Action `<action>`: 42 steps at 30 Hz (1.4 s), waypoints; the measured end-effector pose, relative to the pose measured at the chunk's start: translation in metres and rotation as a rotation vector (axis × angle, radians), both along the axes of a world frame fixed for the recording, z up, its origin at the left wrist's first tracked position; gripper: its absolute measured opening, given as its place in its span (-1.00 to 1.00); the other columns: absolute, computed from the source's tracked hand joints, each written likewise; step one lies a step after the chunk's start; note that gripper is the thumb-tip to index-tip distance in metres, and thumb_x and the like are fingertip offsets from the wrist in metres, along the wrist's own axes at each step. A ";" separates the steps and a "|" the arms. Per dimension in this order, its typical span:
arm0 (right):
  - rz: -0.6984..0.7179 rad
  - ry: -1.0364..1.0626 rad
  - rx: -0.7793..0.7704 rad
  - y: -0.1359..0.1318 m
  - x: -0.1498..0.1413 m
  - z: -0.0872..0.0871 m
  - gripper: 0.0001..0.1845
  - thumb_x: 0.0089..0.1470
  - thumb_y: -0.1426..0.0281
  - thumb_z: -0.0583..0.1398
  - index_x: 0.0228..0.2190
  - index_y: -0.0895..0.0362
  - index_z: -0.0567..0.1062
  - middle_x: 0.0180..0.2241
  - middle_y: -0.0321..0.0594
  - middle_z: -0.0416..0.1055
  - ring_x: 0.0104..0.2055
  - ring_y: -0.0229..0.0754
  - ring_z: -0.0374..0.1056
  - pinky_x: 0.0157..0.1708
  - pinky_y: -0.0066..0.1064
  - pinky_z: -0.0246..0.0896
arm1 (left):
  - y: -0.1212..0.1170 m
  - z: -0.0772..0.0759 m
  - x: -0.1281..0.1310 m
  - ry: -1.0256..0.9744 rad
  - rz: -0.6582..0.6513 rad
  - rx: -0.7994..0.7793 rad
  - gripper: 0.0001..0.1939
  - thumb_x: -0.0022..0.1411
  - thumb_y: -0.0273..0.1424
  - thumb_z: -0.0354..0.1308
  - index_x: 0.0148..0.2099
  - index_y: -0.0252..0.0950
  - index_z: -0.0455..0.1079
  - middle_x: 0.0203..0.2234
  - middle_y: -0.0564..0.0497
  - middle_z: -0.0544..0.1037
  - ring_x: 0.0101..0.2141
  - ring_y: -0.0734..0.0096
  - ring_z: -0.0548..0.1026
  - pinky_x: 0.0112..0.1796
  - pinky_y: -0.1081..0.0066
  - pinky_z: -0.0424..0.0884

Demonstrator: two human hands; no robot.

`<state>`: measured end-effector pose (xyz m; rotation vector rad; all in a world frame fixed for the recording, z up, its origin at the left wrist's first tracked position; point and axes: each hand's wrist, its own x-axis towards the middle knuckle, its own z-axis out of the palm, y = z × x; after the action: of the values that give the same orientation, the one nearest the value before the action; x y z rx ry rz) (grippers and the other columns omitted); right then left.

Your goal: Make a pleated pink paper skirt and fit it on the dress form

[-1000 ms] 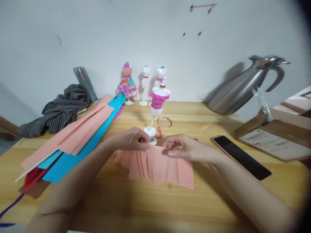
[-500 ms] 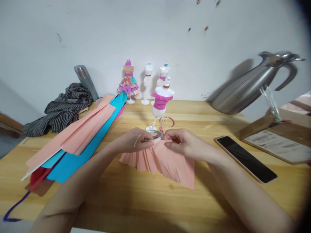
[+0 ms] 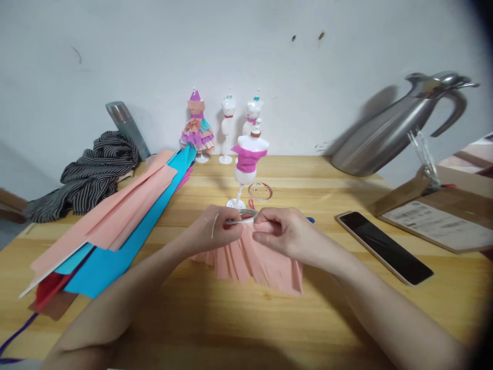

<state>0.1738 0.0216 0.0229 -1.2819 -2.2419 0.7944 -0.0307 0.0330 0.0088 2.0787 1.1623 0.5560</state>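
Note:
A sheet of pink crepe paper (image 3: 265, 270) hangs from both hands, gathered into pleats along its upper edge. My left hand (image 3: 215, 228) pinches its pleated top, with a roll of tape (image 3: 249, 213) held at the fingers. My right hand (image 3: 287, 231) is closed on the same top edge a little to the right, fingertips close to the tape roll. Just beyond the hands stands a small white dress form (image 3: 245, 177) with a magenta paper band (image 3: 246, 159) around its chest. The paper's gripped edge is partly hidden by the fingers.
Pink and blue paper sheets (image 3: 115, 216) and a striped cloth (image 3: 96, 164) lie left. Behind stand a dressed form (image 3: 197, 131) and white forms (image 3: 228, 118). A phone (image 3: 385, 246), cardboard box (image 3: 442, 213) and metal jug (image 3: 389, 131) are right. A ring-shaped roll (image 3: 261, 191) lies behind the hands.
The right part of the pink paper is drawn closer to the left hand, with more folds at its middle. The whole view has shifted slightly. Both hands keep their hold.

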 end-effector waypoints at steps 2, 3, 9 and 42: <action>0.008 0.018 -0.006 0.000 0.000 0.000 -0.76 0.01 0.32 0.19 -0.59 0.13 0.29 -0.61 -0.41 0.06 -0.54 -0.34 0.01 -0.54 -0.47 -0.12 | 0.001 0.000 -0.001 -0.019 -0.007 -0.048 -0.78 0.04 -0.41 -0.02 -0.56 -0.28 0.00 -0.60 0.14 -0.02 -0.53 0.56 0.03 -0.50 0.44 -0.12; 0.013 0.035 -0.015 0.000 0.000 -0.001 -0.73 0.03 0.30 0.19 -0.60 0.13 0.28 -0.62 -0.41 0.06 -0.54 -0.34 0.00 -0.54 -0.47 -0.13 | 0.002 0.000 -0.001 -0.032 -0.027 -0.081 -0.78 0.06 -0.40 -0.02 -0.56 -0.28 0.02 -0.61 0.14 -0.01 -0.53 0.56 0.04 -0.51 0.44 -0.11; -0.006 0.147 -0.098 0.008 0.002 -0.010 -0.80 0.04 0.30 0.19 -0.51 0.14 0.32 -0.61 -0.45 0.02 -0.57 -0.36 -0.04 -0.55 -0.48 -0.13 | 0.010 0.002 -0.008 -0.103 -0.259 -0.363 -0.65 0.16 -0.22 0.06 -0.56 -0.30 0.10 -0.63 0.17 0.00 -0.55 0.57 0.01 -0.52 0.45 -0.11; -0.052 0.069 0.029 -0.013 0.004 0.011 -0.80 0.11 0.34 0.17 -0.26 0.17 0.52 -0.61 -0.41 0.19 -0.57 -0.33 0.07 -0.55 -0.47 -0.07 | 0.000 0.002 0.002 -0.219 -0.023 -0.153 -0.83 -0.03 -0.38 -0.01 -0.59 -0.33 0.20 -0.68 0.15 0.10 -0.58 0.59 0.09 -0.55 0.50 -0.04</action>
<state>0.1782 0.0087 0.0336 -1.2753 -2.1495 0.7724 -0.0288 0.0328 0.0107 1.8490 1.0202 0.6455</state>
